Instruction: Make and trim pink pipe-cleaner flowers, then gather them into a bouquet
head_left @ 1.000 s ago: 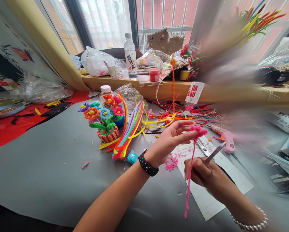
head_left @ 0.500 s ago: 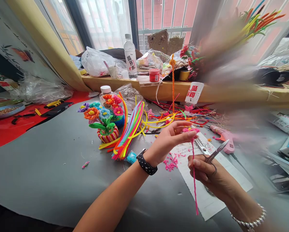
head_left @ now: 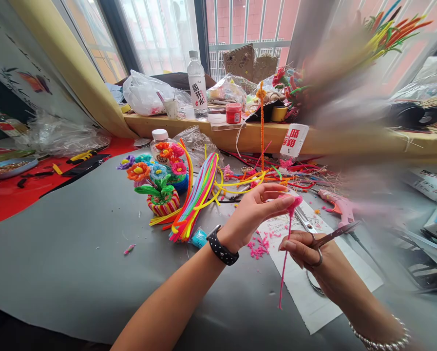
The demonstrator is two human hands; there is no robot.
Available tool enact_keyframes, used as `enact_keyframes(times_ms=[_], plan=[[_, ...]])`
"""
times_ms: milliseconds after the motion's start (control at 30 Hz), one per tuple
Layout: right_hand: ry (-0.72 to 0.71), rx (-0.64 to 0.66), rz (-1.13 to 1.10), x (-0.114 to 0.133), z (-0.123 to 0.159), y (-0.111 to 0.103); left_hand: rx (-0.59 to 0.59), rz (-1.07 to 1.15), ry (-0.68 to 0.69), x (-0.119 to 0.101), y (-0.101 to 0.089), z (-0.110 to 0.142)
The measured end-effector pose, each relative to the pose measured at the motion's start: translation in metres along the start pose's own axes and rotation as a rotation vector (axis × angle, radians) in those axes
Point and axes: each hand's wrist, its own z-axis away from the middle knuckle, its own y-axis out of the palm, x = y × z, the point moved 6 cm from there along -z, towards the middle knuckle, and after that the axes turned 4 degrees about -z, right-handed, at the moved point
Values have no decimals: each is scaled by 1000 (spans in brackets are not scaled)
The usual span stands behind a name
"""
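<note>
My left hand [head_left: 265,207] is closed in a pinch on a pink pipe-cleaner flower [head_left: 294,202], whose thin pink stem [head_left: 284,278] hangs down over the table. Small scissors [head_left: 331,236] are looped on the fingers of my right hand [head_left: 306,253], their blades pointing right, away from the stem. The right fingertips are beside the stem; whether they pinch it I cannot tell. Under both hands lies a white printed sheet [head_left: 324,314] with a larger pair of scissors [head_left: 306,220] on it. Pink fuzz clippings [head_left: 259,247] are scattered at the sheet's left edge.
Pipe-cleaner flowers in a striped pot [head_left: 163,202] stand left of a bundle of coloured pipe cleaners [head_left: 198,195]. A pink glue gun [head_left: 338,204] lies right of the sheet. Bottles, bags and a red jar [head_left: 233,113] line the sill. A blurred shape covers the right side.
The pink flower has turned in my left hand and its stem has swung left. My right hand has shifted slightly left, and the scissors' blades have tipped lower to the right.
</note>
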Motion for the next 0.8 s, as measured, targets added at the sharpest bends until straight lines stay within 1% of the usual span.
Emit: enact_keyframes(times_ms=[33,100,200,233,300,400,467,567,700,800], plan=[[-12,2,2,0,0,0,0,13,-1,0,0,0],[-81,29,-5,2,1,1,1,37,5,-1,0,0],[-191,169,-3,6,4,9,12,65,30,-5,0,0],[-196,231,14,6,6,13,19,67,39,-6,0,1],[-163,345,67,5,9,22,31,60,59,-9,2,2],[-124,453,176,4,13,34,36,15,106,-11,3,3],[-109,471,241,4,14,37,43,-22,127,-11,4,4],[-88,464,290,3,13,39,56,-63,132,-9,6,4],[-32,445,313,-1,14,38,37,-97,124,-6,7,4],[-20,441,304,0,15,38,28,-108,121,-5,7,4]])
